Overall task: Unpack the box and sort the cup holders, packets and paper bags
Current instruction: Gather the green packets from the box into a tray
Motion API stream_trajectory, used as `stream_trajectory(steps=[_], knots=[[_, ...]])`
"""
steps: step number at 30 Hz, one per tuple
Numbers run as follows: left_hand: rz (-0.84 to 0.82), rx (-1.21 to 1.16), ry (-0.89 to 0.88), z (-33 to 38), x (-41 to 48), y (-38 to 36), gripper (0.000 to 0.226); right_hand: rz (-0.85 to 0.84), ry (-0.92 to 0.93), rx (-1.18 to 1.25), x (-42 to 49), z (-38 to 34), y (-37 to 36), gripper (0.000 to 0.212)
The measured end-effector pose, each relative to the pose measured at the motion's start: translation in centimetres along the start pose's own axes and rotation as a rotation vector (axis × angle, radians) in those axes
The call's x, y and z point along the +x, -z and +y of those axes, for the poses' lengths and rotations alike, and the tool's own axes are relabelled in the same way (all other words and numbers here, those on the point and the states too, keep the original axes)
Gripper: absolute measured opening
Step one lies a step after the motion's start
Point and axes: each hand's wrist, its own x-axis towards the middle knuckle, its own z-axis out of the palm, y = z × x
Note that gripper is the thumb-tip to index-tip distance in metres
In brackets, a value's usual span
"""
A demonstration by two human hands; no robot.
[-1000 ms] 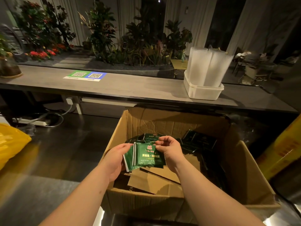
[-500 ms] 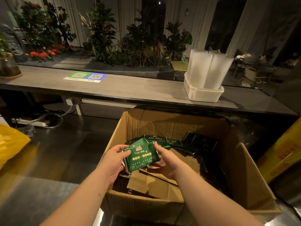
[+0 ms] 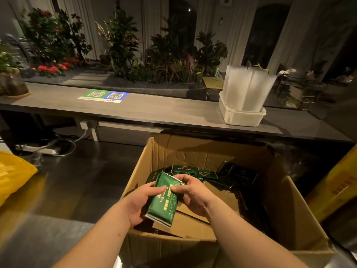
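Status: left grip (image 3: 138,205) was closed round the bunch of green packets (image 3: 164,202) from below and from the left. Right grip (image 3: 190,192) was pinching its right edge, thumb on the printed face. The bunch sat over the near-left part of the box (image 3: 289,219), clear of the contents but not yet past the rim

Change vs a second ago: the packets had been fanned loose and flat between both grips, two faces showing. I had since swung them round and squared them into one tight block, long side pointing away from me, white edges lined up at the near end

What that meant, my read: the gathering step was done for this handful, and a squared block should carry out in one grip without shedding. Next step was lifting it out to a packet pile

Still to do: loose packets (image 3: 193,170) lay along the far side of the box, and under them were brown card pieces (image 3: 193,223); I couldn't tell holders from bags. Nothing sorted showed on the bench (image 3: 154,111), only a white tub (image 3: 243,115) on it. I judged the task early
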Motion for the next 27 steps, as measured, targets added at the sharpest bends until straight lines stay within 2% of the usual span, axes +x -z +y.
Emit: stream_trajectory(steps=[4, 5, 6, 8, 9, 10, 13, 15, 17, 19, 24, 27], knots=[[0.036, -0.029, 0.062, 0.3, 0.0, 0.4, 0.036, -0.001, 0.064, -0.090, 0.7, -0.4, -1.4, 0.025], [0.035, -0.055, 0.087, 0.3, 0.0, 0.4, 0.036, 0.053, 0.083, -0.112, 1.1, -0.6, -1.2, 0.022], [0.029, -0.084, 0.103, 0.2, 0.1, 0.5, 0.035, 0.166, 0.102, -0.140, 1.6, -0.9, -0.6, 0.018], [0.045, -0.122, 0.099, 0.0, 0.5, 0.6, 0.031, 0.506, 0.095, -0.231, 2.8, -1.1, 1.7, 0.015], [0.073, -0.130, 0.087, -0.1, 0.7, 0.8, 0.031, 0.651, 0.064, -0.311, 3.3, -1.0, 3.0, 0.019], [0.110, -0.136, 0.074, -0.2, 1.0, 1.0, 0.033, 0.728, 0.011, -0.432, 3.8, -0.8, 4.2, 0.029], [0.187, -0.123, 0.018, -0.3, 1.7, 1.4, 0.055, 0.656, -0.121, -0.879, 5.1, 0.7, 5.5, 0.061], [0.206, -0.123, -0.012, -0.2, 1.9, 1.4, 0.068, 0.546, -0.073, -1.090, 6.0, 1.2, 4.9, 0.065], [0.206, -0.134, -0.019, -0.1, 1.8, 1.4, 0.075, 0.413, -0.015, -1.307, 6.8, 1.2, 4.2, 0.063], [0.202, -0.162, -0.027, 0.0, 1.6, 1.5, 0.071, 0.338, 0.009, -1.501, 7.5, 0.9, 3.3, 0.062], [0.189, -0.246, -0.023, 0.0, 1.6, 1.4, 0.045, 0.291, 0.003, -1.813, 8.4, 1.3, 2.4, 0.039], [0.209, -0.264, -0.019, 0.2, 1.5, 1.2, 0.043, 0.306, 0.127, -1.856, 8.0, 0.9, 1.8, 0.028]])
